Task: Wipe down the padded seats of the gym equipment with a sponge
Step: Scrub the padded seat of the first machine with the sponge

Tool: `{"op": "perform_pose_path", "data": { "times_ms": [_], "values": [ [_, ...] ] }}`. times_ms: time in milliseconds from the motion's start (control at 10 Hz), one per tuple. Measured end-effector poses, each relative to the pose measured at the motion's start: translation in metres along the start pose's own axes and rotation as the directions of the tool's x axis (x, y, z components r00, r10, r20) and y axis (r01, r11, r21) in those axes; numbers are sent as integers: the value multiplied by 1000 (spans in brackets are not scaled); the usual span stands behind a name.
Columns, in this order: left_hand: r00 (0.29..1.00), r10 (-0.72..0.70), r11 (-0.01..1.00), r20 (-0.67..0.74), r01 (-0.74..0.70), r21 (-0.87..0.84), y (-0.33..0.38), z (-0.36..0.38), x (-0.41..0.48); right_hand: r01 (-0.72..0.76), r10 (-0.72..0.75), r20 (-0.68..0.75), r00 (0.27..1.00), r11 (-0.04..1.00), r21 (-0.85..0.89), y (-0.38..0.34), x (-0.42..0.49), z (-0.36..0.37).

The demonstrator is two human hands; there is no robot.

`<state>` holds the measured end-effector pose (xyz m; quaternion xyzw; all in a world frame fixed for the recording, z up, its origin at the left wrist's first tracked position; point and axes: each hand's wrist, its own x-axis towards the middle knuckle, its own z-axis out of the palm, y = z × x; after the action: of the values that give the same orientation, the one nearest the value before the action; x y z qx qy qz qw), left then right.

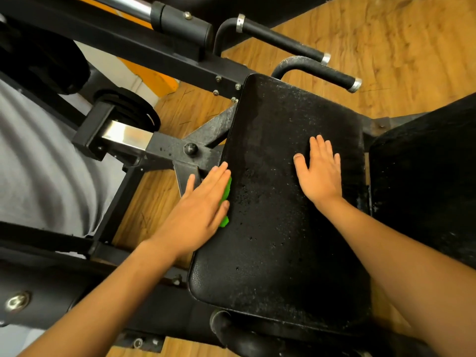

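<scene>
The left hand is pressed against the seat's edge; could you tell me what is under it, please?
Under the left hand lies a green sponge, pressed flat against the left edge of the black padded seat. Only green slivers show beside the fingers and thumb; the rest is covered by the palm.

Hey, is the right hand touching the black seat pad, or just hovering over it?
Touching. In the head view, the right hand lies flat, palm down, on the seat pad, fingers spread with no gap showing. The left hand presses the green sponge at the pad's left edge.
</scene>
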<state>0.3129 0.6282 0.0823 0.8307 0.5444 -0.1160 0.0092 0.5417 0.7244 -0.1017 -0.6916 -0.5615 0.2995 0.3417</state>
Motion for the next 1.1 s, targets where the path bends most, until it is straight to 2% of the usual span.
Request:
{"op": "perform_pose_path", "data": {
  "times_ms": [200,500,700,900,1100],
  "values": [
    [999,16,998,32,-18,62,1,-3,23,-2,2,0,1000,1000,1,0,0,0],
    [994,64,994,89,-71,80,5,1,-35,-2,2,-6,1000,1000,-5,0,0,0],
    [996,50,992,68,-57,111,1,-3,7,-4,4,-2,1000,1000,-5,-1,0,-1],
    [988,65,998,139,-65,-8,7,-2,-61,-9,9,-8,1000,1000,-7,-1,0,0],
    [975,91,995,205,-99,25,7,0,-76,-1,1,-8,1000,1000,4,-1,-1,-1]
  ]
}}
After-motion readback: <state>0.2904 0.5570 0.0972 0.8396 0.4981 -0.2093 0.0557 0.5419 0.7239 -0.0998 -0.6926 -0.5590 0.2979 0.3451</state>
